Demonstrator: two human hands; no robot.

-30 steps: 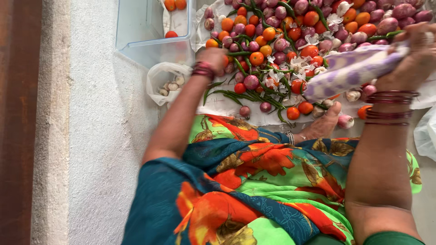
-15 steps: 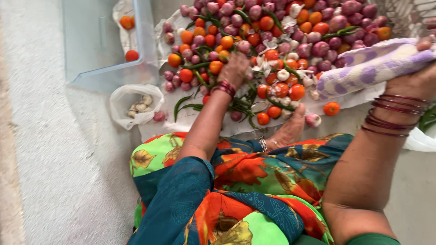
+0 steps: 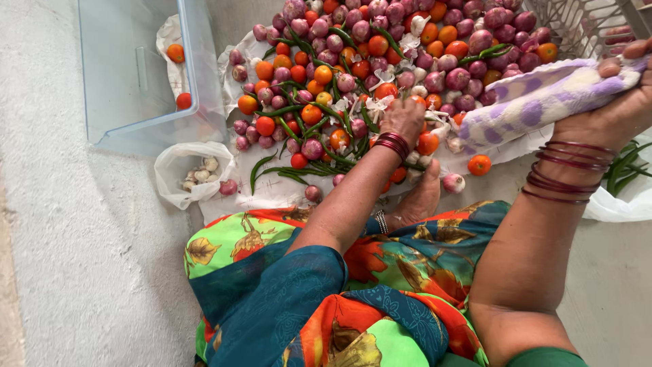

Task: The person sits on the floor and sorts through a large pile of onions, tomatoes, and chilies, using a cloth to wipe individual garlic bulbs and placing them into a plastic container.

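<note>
Rough pale concrete floor in even daylight, slightly speckled.

At about ten o'clock in my view I see a clear plastic bin with two small tomatoes inside it on a white bag, and just below it, toward nine o'clock, a small white plastic bag of garlic lies open on the grey floor. Up at one o'clock sits a white mesh basket, at three o'clock green chillies rest on another white bag, and across six o'clock spreads a bright floral cloth in teal, green and orange, with a bare foot wearing a silver toe ring poking out.
</note>
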